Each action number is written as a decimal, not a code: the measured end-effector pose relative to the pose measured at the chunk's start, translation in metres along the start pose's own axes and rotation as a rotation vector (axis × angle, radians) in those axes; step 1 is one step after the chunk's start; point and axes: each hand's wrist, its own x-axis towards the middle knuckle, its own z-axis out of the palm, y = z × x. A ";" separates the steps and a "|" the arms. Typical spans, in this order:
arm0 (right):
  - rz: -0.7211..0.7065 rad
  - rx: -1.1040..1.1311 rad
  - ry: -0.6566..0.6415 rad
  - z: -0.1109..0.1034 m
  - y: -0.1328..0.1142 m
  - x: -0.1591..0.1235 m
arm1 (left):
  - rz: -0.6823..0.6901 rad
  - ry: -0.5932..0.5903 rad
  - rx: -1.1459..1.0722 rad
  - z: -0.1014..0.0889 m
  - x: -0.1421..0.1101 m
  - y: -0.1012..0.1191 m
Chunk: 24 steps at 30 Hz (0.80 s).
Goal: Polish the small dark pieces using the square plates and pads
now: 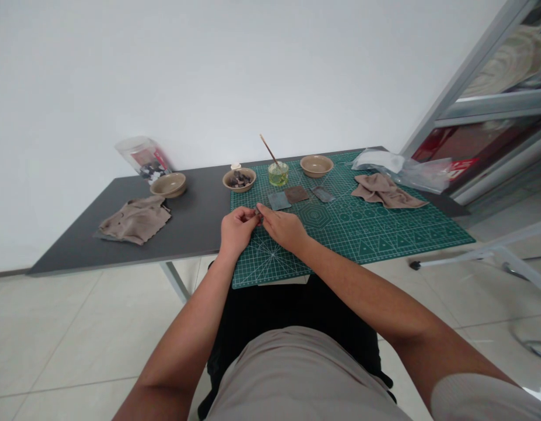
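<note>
Over the green cutting mat [358, 225], my left hand [236, 229] and my right hand [284, 227] meet with their fingertips together. Between them is a small dark piece [257, 211], mostly covered by the fingers; its kind cannot be made out. My left hand is closed on it in a pinch, and the fingers of my right hand press against it from the other side. Just beyond my hands lie a grey square sheet [280, 200], a brown square sheet [296, 194] and a crumpled grey sheet [323, 194]. Behind them stands a bowl [239, 180] of small dark chunks.
A glass jar [278, 174] of yellowish liquid holds a thin stick [269, 149]. Two more tan bowls [316, 166] stand left and right. Brown cloths [137, 221] lie at both sides. A clear plastic container [144, 159] leans at the wall; a plastic bag [399, 165] lies right.
</note>
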 end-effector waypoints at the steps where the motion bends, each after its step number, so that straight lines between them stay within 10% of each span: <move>1: -0.004 0.001 0.004 0.000 0.000 0.000 | 0.006 0.006 0.023 0.000 0.000 0.000; 12: 0.124 0.085 0.031 -0.003 0.002 0.003 | 0.004 0.055 -0.343 0.003 0.001 -0.003; 24: 0.188 0.264 0.267 0.000 0.012 0.004 | 0.077 -0.103 -0.195 0.006 0.008 -0.009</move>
